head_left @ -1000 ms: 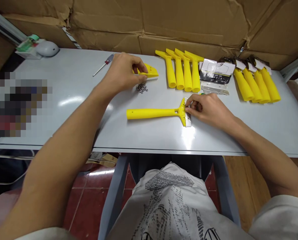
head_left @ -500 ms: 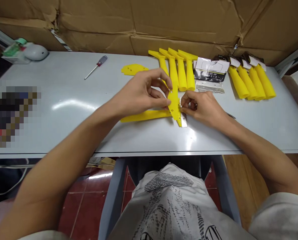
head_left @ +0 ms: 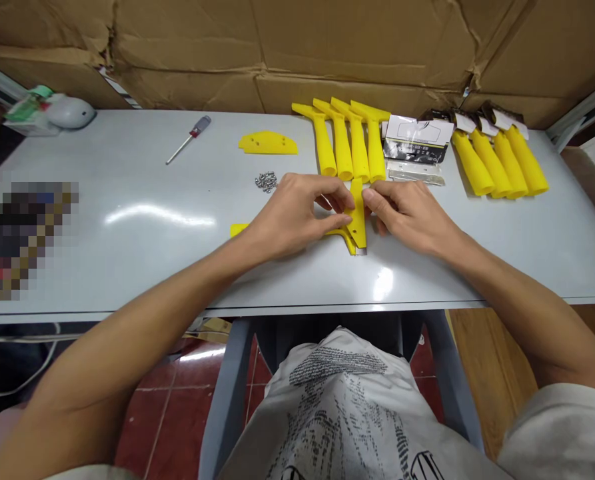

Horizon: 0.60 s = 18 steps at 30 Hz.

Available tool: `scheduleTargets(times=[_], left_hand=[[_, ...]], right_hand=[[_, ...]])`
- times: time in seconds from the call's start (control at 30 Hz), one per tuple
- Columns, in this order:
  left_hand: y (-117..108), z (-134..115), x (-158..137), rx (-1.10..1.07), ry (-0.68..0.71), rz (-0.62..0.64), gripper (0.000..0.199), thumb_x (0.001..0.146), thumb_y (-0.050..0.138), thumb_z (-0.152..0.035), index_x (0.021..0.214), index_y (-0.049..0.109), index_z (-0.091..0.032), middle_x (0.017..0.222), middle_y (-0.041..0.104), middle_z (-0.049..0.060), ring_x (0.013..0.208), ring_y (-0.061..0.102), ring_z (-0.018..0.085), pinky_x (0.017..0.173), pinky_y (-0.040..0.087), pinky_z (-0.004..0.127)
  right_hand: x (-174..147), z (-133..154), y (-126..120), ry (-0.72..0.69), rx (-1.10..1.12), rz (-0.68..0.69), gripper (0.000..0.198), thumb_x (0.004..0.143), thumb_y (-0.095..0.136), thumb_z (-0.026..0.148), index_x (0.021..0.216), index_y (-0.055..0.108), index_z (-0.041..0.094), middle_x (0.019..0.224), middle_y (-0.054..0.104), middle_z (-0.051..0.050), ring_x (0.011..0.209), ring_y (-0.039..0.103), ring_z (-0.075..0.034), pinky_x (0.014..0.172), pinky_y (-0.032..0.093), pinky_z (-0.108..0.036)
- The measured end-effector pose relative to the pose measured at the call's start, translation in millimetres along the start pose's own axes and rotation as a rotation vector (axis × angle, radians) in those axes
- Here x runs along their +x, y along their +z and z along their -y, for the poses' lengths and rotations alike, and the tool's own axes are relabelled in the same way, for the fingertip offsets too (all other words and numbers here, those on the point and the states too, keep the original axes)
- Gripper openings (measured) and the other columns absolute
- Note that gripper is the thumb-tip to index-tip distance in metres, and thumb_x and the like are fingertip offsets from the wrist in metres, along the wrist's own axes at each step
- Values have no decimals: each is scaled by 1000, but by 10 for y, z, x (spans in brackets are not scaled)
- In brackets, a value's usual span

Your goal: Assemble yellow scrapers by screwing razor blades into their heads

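Note:
My left hand [head_left: 310, 210] pinches a yellow plastic plate [head_left: 358, 223] with holes between thumb and fingertips. The plate lies over the head of a yellow scraper handle [head_left: 347, 239], and a metal blade [head_left: 361, 251] peeks out beneath its near end. On the other side, my right hand [head_left: 402, 210] is closed with thumb and index finger at the plate's right edge; its other fingers are partly hidden. The handle runs left along the table under my left hand, which covers its middle.
A pile of small screws [head_left: 266, 181] lies behind my left hand. Farther back are a second yellow plate [head_left: 268, 142], a screwdriver [head_left: 190, 139], several yellow handles [head_left: 350, 143], blades [head_left: 417, 173] by a printed packet [head_left: 418, 139], and several packaged scrapers [head_left: 507, 163] at right.
My left hand has lowered the yellow plate onto the scraper head, covering most of the blade. My right hand has shifted from the blade to the plate's edge. The screws have come into view.

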<state>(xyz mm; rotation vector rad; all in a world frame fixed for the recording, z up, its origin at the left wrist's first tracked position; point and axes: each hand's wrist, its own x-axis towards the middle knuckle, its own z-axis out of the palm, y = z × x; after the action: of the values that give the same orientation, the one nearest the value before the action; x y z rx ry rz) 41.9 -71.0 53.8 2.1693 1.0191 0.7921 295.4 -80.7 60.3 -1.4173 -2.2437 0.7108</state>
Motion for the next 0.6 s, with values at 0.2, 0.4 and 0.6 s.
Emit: scheduleTargets(times=[0.2, 0.4, 0.6], left_hand=[[18, 36, -10, 87, 6, 71, 12, 99, 88, -24, 109, 81, -25, 112, 91, 2, 104, 86, 25, 100, 68, 40], [-34, 27, -65, 191, -70, 202, 71, 89, 105, -25, 151, 71, -25, 148, 83, 11, 118, 83, 28, 109, 66, 42], [17, 110, -81, 182, -143, 163, 82, 87, 107, -25, 159, 69, -24, 124, 84, 5, 100, 80, 24, 97, 64, 38]], right_hand=[[-4, -2, 49, 41, -21, 0, 13, 108, 80, 28, 98, 80, 20, 81, 81, -2, 74, 67, -18, 81, 46, -35], [-7, 31, 72, 138, 42, 25, 18, 108, 80, 24, 91, 77, 20, 77, 82, -3, 76, 74, -22, 83, 50, -38], [-11, 93, 88, 207, 99, 72, 28, 112, 80, 21, 85, 71, 22, 61, 75, 2, 66, 73, -20, 88, 54, -38]])
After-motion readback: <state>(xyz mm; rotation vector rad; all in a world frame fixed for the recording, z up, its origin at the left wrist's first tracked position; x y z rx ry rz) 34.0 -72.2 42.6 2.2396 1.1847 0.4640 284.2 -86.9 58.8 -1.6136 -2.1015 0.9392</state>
